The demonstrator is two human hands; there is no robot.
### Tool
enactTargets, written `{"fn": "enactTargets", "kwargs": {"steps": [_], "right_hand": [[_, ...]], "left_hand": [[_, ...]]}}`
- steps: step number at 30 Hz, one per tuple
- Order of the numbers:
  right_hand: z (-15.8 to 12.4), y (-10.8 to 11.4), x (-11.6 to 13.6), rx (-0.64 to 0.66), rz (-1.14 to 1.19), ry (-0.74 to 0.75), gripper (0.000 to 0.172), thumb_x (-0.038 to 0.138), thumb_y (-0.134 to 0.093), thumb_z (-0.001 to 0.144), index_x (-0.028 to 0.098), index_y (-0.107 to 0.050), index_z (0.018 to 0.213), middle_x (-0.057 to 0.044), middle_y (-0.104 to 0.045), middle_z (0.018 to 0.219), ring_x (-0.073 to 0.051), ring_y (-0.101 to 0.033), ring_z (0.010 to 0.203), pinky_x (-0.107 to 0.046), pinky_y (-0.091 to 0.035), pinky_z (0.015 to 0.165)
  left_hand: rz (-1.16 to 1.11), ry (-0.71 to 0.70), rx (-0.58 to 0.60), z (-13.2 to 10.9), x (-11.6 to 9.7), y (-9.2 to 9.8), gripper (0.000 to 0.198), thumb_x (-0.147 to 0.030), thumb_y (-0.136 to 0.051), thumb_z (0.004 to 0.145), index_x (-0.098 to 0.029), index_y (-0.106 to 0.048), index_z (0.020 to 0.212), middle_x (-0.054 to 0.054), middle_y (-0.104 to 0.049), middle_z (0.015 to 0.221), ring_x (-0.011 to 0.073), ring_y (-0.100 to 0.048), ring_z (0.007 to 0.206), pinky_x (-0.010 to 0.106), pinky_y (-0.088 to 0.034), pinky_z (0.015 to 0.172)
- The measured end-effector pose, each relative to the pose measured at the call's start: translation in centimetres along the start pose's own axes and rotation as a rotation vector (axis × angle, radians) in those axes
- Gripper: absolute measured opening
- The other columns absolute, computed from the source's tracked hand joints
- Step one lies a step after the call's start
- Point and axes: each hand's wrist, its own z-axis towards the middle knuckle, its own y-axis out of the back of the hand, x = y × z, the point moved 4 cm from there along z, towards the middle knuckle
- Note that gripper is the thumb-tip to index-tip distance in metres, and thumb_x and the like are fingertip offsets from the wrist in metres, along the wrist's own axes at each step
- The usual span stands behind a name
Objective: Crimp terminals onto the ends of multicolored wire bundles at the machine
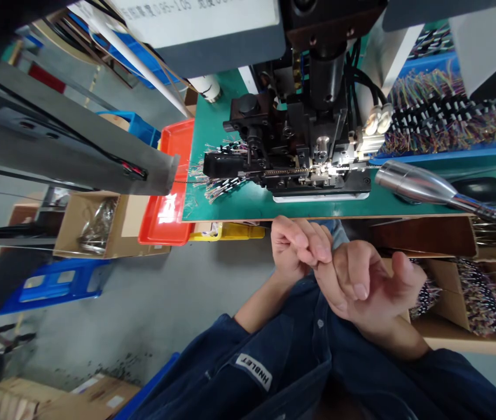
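My left hand [298, 245] is in front of the green table edge, its fingers curled over the tip of one finger of my right hand [368, 283]. The two hands touch in front of my dark blue jacket [294, 341]. My right hand is palm up with loosely bent fingers, the thumb stands apart, and no object shows in it. Just beyond them, on the green tabletop [239, 207], stands a black machine [318, 140] with a lit metal working area. Bundles of thin wires [224, 188] with white and black sleeves lie by its left end.
A blue tray [449, 156] of many-coloured wire bundles lies right of the machine. A metal gooseneck [418, 181] crosses the table near a black mouse [482, 189]. An orange tray [164, 219] sits at the left; a cardboard box [444, 338] of wires stands below right.
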Motion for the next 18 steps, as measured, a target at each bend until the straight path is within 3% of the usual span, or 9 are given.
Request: {"fn": "enactTargets", "kwargs": {"steps": [3, 9, 15, 18], "right_hand": [[0.2, -0.6, 0.3, 0.038, -0.062, 0.031, 0.062, 0.070, -0.045, 0.110, 0.023, -0.077, 0.083, 0.006, -0.044, 0.049, -0.016, -0.049, 0.039, -0.040, -0.057, 0.068], [0.0, -0.3, 0.4, 0.033, -0.115, 0.013, 0.066, 0.071, -0.040, 0.110, 0.023, -0.072, 0.078, 0.005, -0.044, 0.049, -0.015, -0.049, 0.039, -0.036, -0.053, 0.063], [0.0, 0.7, -0.5, -0.052, 0.042, -0.049, 0.069, 0.076, -0.041, 0.108, 0.024, -0.063, 0.068, 0.006, -0.042, 0.046, -0.011, -0.041, 0.033, -0.030, -0.043, 0.048], [0.2, 0.7, -0.6, -0.072, 0.087, -0.057, 0.068, 0.075, -0.043, 0.108, 0.024, -0.064, 0.069, 0.006, -0.040, 0.046, -0.012, -0.042, 0.035, -0.031, -0.047, 0.050]], "left_hand": [[0.017, -0.017, -0.011, -0.2, 0.3, 0.2, 0.057, -0.077, -0.070, 0.099, -0.025, -0.053, 0.082, -0.009, -0.047, 0.055, 0.0086, -0.046, 0.044, 0.024, -0.046, 0.053], [0.003, -0.034, 0.013, 0.4, -0.8, 0.1, 0.053, -0.071, -0.077, 0.097, -0.027, -0.051, 0.087, -0.011, -0.047, 0.057, 0.0062, -0.037, 0.039, 0.021, -0.043, 0.051], [-0.087, -0.025, 0.035, 0.8, -1.5, -0.4, 0.044, -0.055, -0.079, 0.102, -0.027, -0.048, 0.088, -0.010, -0.046, 0.059, 0.0070, -0.037, 0.041, 0.023, -0.042, 0.052], [-0.035, -0.010, -0.005, 0.8, -1.3, 0.0, 0.047, -0.060, -0.080, 0.099, -0.027, -0.049, 0.087, -0.010, -0.048, 0.059, 0.0081, -0.039, 0.041, 0.023, -0.042, 0.051]]}}
